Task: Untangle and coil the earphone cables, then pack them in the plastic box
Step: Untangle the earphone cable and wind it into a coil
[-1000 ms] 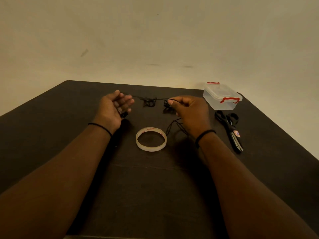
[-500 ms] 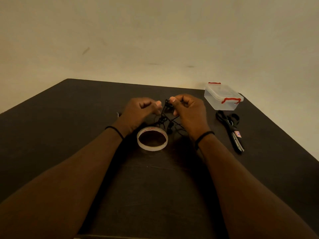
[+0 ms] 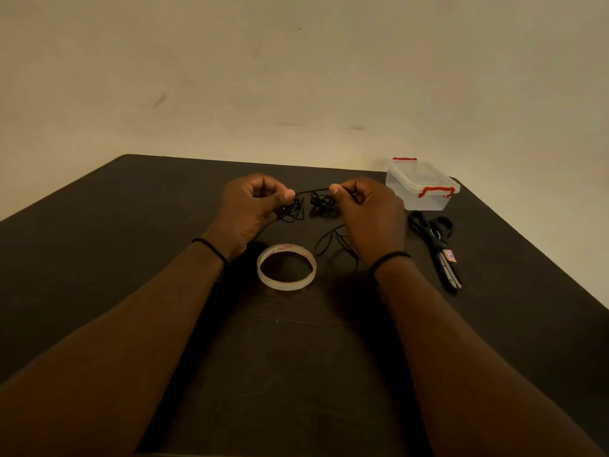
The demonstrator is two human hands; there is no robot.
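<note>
The thin black earphone cables [image 3: 321, 203] hang in knotted clumps over the dark brown bench [image 3: 99, 245], with loose loops trailing down beside a clear roll of adhesive tape [image 3: 286, 267]. A short taut stretch of cable runs between the two hands. The left hand [image 3: 250, 209] pinches one end between thumb and curled fingers; the right hand [image 3: 370, 216] pinches the other likewise. The lidded clear plastic box with red clips [image 3: 420, 186] sits at the far right, black-handled scissors [image 3: 436, 245] just beside it.

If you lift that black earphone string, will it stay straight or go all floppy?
Probably floppy: the earphone cable only looks straight where the left hand and right hand pinch it; the rest droops in tangled loops. It looks thin, so likely very light and apt to snag.
</note>
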